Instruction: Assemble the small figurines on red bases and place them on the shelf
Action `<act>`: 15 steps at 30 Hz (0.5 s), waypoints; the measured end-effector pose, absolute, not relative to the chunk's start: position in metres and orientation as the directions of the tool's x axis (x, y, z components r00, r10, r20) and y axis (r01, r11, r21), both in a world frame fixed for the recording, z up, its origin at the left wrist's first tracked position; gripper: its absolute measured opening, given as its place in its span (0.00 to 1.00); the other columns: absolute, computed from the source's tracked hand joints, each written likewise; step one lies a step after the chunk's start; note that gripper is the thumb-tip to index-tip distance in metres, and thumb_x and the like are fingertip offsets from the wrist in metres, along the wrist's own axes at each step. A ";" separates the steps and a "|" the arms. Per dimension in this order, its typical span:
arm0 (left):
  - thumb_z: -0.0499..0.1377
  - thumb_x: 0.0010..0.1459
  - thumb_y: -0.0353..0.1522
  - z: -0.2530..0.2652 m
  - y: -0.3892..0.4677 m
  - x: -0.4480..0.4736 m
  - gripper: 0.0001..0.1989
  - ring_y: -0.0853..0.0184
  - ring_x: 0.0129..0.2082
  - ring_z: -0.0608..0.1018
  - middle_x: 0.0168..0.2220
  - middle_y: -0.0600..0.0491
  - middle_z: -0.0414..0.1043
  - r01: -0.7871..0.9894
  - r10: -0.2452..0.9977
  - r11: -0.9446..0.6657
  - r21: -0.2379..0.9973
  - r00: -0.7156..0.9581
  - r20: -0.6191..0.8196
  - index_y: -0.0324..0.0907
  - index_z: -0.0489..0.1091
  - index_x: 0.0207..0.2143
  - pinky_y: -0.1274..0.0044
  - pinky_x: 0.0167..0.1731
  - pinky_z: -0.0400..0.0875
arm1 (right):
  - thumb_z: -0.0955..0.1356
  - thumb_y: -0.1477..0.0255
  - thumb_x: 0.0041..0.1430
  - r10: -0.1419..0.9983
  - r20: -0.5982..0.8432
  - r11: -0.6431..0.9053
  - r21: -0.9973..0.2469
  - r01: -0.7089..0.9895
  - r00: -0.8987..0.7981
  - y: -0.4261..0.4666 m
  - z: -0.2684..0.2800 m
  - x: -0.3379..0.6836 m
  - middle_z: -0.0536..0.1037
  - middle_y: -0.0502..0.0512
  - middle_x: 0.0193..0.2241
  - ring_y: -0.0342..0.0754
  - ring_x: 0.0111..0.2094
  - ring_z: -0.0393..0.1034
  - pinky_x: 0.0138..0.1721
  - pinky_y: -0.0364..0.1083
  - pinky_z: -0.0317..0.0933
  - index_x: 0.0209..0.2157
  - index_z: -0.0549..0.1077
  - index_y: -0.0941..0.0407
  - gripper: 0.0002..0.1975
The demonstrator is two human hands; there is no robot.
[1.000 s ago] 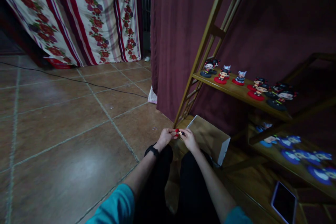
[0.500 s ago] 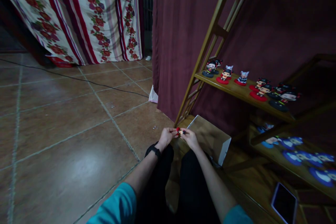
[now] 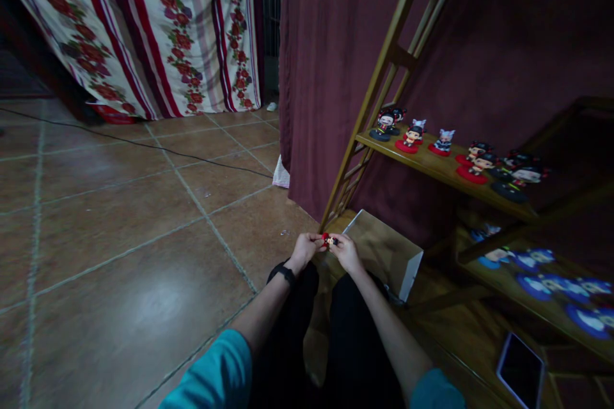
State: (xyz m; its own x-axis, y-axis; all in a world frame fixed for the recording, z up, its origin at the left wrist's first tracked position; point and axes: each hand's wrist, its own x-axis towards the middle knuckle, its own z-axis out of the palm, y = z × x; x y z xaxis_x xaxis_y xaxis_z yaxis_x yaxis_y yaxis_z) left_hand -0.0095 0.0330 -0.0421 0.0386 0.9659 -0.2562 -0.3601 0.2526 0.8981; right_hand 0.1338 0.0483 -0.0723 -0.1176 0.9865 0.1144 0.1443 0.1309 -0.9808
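Between my two hands, just above my knees, lies a small figurine (image 3: 330, 241) with a red base and a dark-haired head, turned on its side. The fingers of my left hand (image 3: 307, 249) pinch it at the red base. My right hand (image 3: 346, 251) grips the head end. Fingers cover part of the figurine, so its finer details are hidden. Right beside my right hand stands an open cardboard box (image 3: 384, 246); what it contains I cannot make out.
Similar figurines on red and black bases stand on the wooden shelf (image 3: 432, 163) at right. Lower down, a shelf holds figurines with blue bases (image 3: 551, 284). A phone (image 3: 520, 370) lies at bottom right. A black cable (image 3: 192, 156) crosses the tiled floor; a maroon curtain (image 3: 326, 77) hangs ahead.
Both hands stay almost in place with the figurine between them. My right fingers have shifted slightly at its head. The view has moved a touch.
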 end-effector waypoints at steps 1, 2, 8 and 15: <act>0.65 0.41 0.27 -0.042 0.033 -0.009 0.06 0.73 0.21 0.74 0.20 0.51 0.73 -0.361 0.966 0.253 0.898 0.037 -0.257 0.33 0.74 0.24 0.82 0.25 0.71 | 0.68 0.68 0.43 0.987 0.112 0.128 -0.981 0.143 -0.116 0.049 -0.073 0.134 0.69 0.56 0.39 0.44 0.30 0.70 0.31 0.46 0.69 0.37 0.73 0.56 0.16; 0.65 0.41 0.27 -0.042 0.033 -0.009 0.06 0.73 0.21 0.74 0.20 0.51 0.73 -0.361 0.965 0.254 0.897 0.037 -0.258 0.33 0.74 0.24 0.81 0.25 0.71 | 0.69 0.67 0.43 0.987 0.110 0.126 -0.982 0.138 -0.115 0.049 -0.073 0.134 0.69 0.56 0.39 0.44 0.30 0.70 0.31 0.46 0.69 0.37 0.73 0.56 0.16; 0.66 0.39 0.26 -0.040 0.032 -0.009 0.06 0.73 0.20 0.74 0.20 0.51 0.73 -0.370 0.966 0.249 0.895 0.036 -0.254 0.33 0.73 0.23 0.81 0.25 0.71 | 0.69 0.67 0.42 0.989 0.096 0.107 -0.989 0.101 -0.110 0.047 -0.069 0.131 0.69 0.57 0.40 0.45 0.30 0.70 0.30 0.45 0.69 0.36 0.73 0.57 0.16; 0.67 0.36 0.27 -0.038 0.031 -0.011 0.09 0.73 0.19 0.74 0.19 0.52 0.72 -0.379 0.971 0.229 0.896 0.019 -0.240 0.33 0.72 0.23 0.81 0.24 0.71 | 0.68 0.69 0.43 0.984 0.135 0.148 -0.983 0.112 -0.120 0.044 -0.060 0.132 0.72 0.56 0.40 0.46 0.33 0.70 0.35 0.45 0.67 0.38 0.72 0.55 0.17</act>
State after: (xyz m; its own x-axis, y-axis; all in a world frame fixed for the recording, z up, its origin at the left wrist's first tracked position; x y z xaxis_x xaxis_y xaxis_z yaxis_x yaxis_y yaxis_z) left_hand -0.0108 0.0310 -0.0378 0.0195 0.9705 -0.2402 -0.3791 0.2295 0.8965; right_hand 0.1318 0.0439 -0.0604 -0.1201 0.9836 0.1349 0.1117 0.1484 -0.9826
